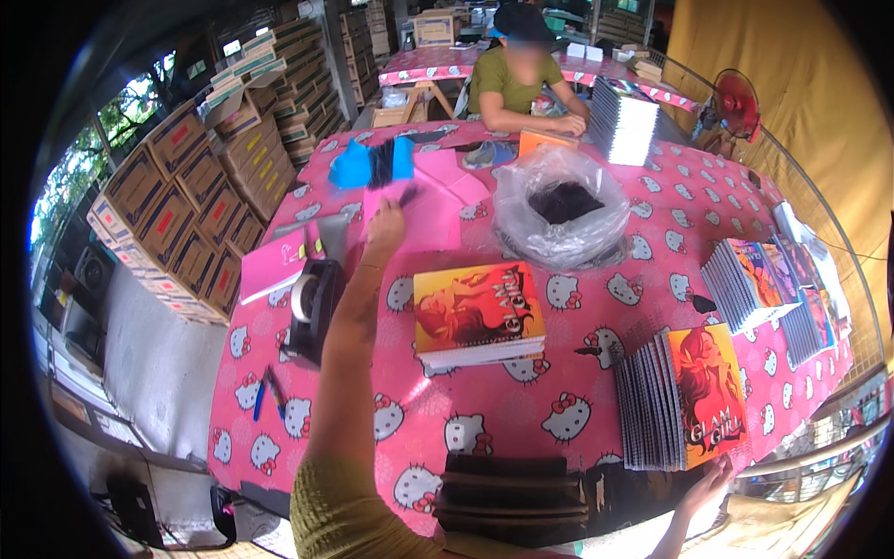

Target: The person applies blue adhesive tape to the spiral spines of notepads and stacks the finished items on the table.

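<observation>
My left arm stretches far across the table, and my left hand is over pink sheets. Its fingers are closed around a small, dark, blurred thing that I cannot make out. Just beyond lie blue sheets with a black bundle on them. My right hand is by the near right table edge, fingers apart and holding nothing, beside a row of spiral notebooks with orange and red covers. A short stack of matching notebooks lies flat between my arms.
A clear plastic bag with a dark inside stands mid-table. A black tape dispenser and pens are left. More notebooks lie right. Across sits a person beside a tall notebook stack. Cartons stand left.
</observation>
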